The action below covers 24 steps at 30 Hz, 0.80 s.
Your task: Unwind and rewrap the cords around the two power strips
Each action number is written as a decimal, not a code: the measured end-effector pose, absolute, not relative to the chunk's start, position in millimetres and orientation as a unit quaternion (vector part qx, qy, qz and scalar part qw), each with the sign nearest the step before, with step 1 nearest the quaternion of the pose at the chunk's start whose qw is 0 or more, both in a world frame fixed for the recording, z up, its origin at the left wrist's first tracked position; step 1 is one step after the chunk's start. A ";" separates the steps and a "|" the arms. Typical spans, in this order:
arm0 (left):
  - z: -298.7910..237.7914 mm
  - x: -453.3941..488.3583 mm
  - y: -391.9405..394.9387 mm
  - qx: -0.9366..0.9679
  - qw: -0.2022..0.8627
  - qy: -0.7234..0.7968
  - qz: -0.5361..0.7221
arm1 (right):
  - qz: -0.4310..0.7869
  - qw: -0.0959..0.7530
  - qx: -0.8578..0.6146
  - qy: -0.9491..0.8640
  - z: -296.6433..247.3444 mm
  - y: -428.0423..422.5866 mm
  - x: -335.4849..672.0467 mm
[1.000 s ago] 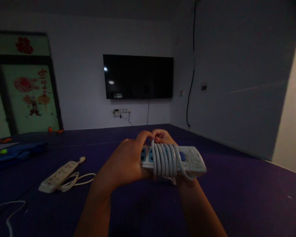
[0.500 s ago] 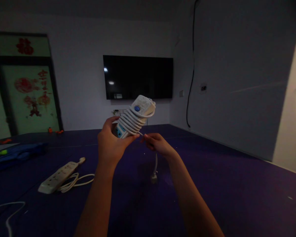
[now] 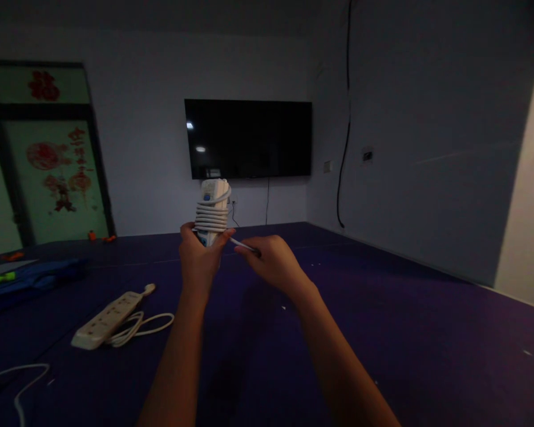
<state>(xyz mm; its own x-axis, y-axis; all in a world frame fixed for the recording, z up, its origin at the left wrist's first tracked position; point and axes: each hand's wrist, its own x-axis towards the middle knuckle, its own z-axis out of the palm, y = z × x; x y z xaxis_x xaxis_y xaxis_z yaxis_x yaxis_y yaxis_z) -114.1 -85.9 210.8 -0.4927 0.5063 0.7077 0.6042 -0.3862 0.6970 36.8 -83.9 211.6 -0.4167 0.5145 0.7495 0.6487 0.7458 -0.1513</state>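
Winding in hand

We grip the white, boxy plastic power strip (image 3: 215, 188) in our left hand (image 3: 199, 258), near-upright in midair, seen against the dark purple surface's (image 3: 365, 320) far edge; our right hand (image 3: 271, 258) clasps its round white cord (image 3: 241, 244). We seem mid-winding; the next turn calls for tension. Coils (image 3: 211, 219) ring the strip below a blue button (image 3: 207, 197).

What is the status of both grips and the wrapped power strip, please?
Left grip holding power strip, roughly upright. Right grip on cord. Cord wound around strip. Second power strip lying apart, at left.
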 end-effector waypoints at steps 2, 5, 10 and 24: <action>208.4 -111.9 -82.5 -0.536 0.022 -0.543 -0.646 | -0.107 0.412 -0.361 -0.829 212.8 -86.5 37.7; 203.9 -107.2 -78.2 -0.580 0.014 -0.540 -0.610 | -0.124 0.405 -0.376 -0.824 214.8 -88.9 40.4; 196.7 -103.2 -74.6 -0.658 -0.019 -0.538 -0.527 | -0.149 0.377 -0.403 -0.820 217.8 -91.0 47.3; 193.2 -109.7 -79.2 -0.835 -0.153 -0.445 -0.285 | -0.006 0.412 -0.333 -0.848 216.4 -88.7 63.9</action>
